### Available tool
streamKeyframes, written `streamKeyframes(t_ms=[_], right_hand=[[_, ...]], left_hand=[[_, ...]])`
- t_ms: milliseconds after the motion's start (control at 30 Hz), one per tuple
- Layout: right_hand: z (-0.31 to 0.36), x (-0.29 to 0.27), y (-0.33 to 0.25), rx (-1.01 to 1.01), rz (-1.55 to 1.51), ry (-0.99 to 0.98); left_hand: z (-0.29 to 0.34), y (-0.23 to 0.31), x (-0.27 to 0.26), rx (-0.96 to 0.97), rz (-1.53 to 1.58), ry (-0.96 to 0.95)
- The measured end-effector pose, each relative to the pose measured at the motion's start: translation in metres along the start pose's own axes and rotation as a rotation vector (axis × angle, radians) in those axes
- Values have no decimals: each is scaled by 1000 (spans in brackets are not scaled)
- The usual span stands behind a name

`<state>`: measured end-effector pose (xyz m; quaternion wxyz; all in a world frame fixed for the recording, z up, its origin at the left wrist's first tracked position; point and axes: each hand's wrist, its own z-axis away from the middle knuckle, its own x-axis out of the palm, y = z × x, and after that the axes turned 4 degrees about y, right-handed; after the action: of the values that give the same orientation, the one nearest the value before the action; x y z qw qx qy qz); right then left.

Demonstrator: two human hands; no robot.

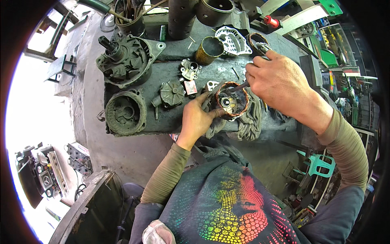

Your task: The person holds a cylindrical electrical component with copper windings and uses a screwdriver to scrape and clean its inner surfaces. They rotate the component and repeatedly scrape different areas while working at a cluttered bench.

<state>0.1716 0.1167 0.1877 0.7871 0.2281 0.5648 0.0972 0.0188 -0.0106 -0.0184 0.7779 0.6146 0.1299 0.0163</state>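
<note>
My left hand (pixel 196 122) grips the near-left side of a round alternator stator (pixel 245 110), its thumb on the rim. Copper windings line the ring, and a metal end housing with a round centre hub (pixel 226 102) shows inside. Closed around a slim dark tool (pixel 241 86), my right hand (pixel 280 75) is above and right of the stator. The tool's end points into the ring; its handle is hidden by my fingers, so its kind is unclear. Beneath and beside the stator lies a crumpled grey cloth (pixel 250 126).
The dark workbench (pixel 162 67) carries a finned alternator body (pixel 126 61), a round end housing (pixel 126 112), smaller metal parts (pixel 171 92), a small box (pixel 190 87), a rusty cup (pixel 210 49) and a silver housing (pixel 232 40). A green plastic stool (pixel 321 164) stands below right.
</note>
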Motion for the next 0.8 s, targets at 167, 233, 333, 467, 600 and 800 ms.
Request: streamKeyframes(t_ms=[167, 233, 333, 467, 600, 800], right_hand=[[3, 1, -2, -89, 35, 69], [4, 2, -2, -71, 11, 68], [3, 3, 1, 52, -45, -30], [2, 2, -1, -85, -9, 39], [1, 1, -2, -45, -63, 49], [1, -1, -4, -49, -51, 13]], left_hand=[[1, 0, 0, -27, 99, -5], [0, 1, -1, -26, 39, -1], [-1, 2, 0, -9, -4, 3], [0, 0, 0, -23, 38, 9], [-1, -1, 0, -17, 36, 0], [-1, 1, -1, -14, 23, 13]])
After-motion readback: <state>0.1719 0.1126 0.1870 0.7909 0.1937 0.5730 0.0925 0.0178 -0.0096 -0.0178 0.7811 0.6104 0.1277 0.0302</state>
